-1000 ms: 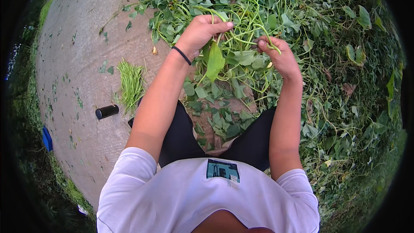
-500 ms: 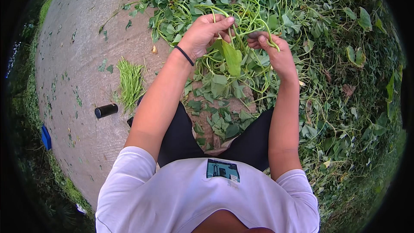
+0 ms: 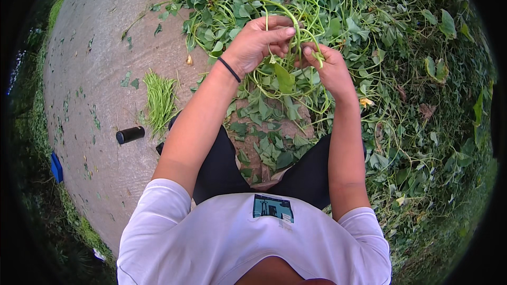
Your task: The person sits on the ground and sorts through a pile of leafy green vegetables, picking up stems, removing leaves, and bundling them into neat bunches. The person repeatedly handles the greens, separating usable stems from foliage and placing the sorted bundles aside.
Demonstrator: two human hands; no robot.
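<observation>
**Two hands on one green vine stem, above a heap of cut vines**

The person sat on the ground with knees apart, in a white shirt (image 3: 253, 237) and black shorts (image 3: 222, 163), both arms stretched forward over a spread of leafy vines (image 3: 317, 16). The left hand (image 3: 259, 42), a thin black band (image 3: 229, 69) round its wrist, was curled with the fingers bent inward, pinching a long green stem (image 3: 296, 31) that arched up and over the knuckles. The right hand (image 3: 327, 66) sat just beside it, nearly touching, fingers closed round the lower run of that same stem. A single broad leaf (image 3: 284, 78) hung down from the stem between the two hands.

Loose torn leaves (image 3: 274, 150) lay scattered on the bare patch of ground between the person's legs. To the person's left, on the grey paved ground (image 3: 90, 74), a small tidy pile of thin stripped green stems (image 3: 160, 100) lay well apart from the hands. A short black cylinder (image 3: 130, 134) lay on its side near that pile. Further left, at the edge of the paving, a blue object (image 3: 56, 166) showed, too small to tell what it was. Tangled weeds and vines (image 3: 433, 126) covered the ground on the right.
</observation>
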